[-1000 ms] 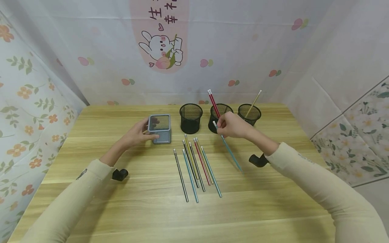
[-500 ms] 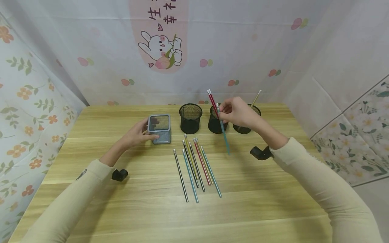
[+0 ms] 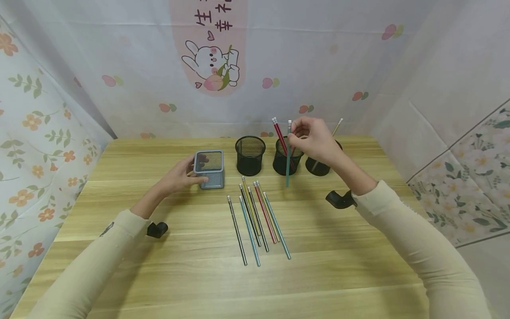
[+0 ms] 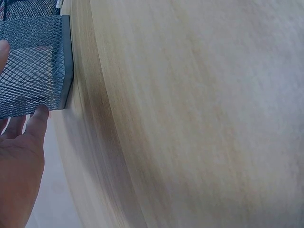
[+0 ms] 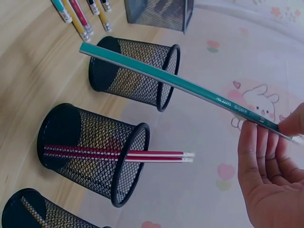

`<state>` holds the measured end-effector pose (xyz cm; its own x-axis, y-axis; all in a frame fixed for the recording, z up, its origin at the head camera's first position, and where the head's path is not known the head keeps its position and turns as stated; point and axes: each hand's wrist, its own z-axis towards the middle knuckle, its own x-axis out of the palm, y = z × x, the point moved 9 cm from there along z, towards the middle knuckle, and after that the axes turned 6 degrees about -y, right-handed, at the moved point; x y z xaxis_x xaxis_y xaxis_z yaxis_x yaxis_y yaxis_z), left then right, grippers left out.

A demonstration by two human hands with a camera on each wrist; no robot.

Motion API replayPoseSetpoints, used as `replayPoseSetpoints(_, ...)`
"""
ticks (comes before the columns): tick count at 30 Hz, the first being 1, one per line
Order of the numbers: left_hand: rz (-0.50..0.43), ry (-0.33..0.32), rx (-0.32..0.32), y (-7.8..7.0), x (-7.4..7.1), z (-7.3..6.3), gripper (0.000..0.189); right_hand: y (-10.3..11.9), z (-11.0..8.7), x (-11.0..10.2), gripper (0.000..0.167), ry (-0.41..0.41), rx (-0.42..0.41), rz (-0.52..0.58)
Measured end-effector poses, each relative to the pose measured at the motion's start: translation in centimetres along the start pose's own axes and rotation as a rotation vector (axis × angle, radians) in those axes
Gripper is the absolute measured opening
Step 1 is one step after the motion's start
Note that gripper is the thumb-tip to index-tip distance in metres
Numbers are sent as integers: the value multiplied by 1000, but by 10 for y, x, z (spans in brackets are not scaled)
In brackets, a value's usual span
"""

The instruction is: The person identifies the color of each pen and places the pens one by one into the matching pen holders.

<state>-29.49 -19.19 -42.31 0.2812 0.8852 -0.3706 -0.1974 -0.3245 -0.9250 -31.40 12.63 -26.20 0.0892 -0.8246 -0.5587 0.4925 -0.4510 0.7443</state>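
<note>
My right hand (image 3: 314,138) pinches a teal pencil (image 5: 180,84) near its eraser end. In the head view that pencil hangs almost upright, overlapping the middle black mesh cup (image 3: 280,165), where two red pencils (image 3: 279,132) lean. My left hand (image 3: 184,175) holds the grey square mesh holder (image 3: 216,179), thumb on its near side and fingers on its left. The left wrist view shows fingertips (image 4: 40,114) at the mesh wall. Several loose pencils (image 3: 255,221) in black, blue, yellow and red lie on the table in front of the cups.
To the left of the middle cup stands another black mesh cup (image 3: 249,166). The right-hand black cup (image 3: 317,168), partly behind my right hand, holds a yellow pencil (image 3: 337,126). A printed curtain (image 3: 255,53) hangs behind the wooden table (image 3: 191,274).
My right hand has moved up and away toward the cups, turning the teal pencil from slanted to nearly upright. The left hand and the grey holder have stayed in place.
</note>
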Motion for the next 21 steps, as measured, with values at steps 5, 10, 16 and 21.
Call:
replayPoseSetpoints(5,0,0,0,0,0,1,69,2,0,0,8,-24,-35,11)
replayPoseSetpoints(10,0,1,3,1,0,1,69,6,2,0,5,-45,-74,13)
replayPoseSetpoints(16,6,-2,0,1,0,0,68,12,5,-1,5,-74,-113,44)
replayPoseSetpoints(21,8,-4,-2,0,0,0,68,19,9,-1,6,-92,-124,87)
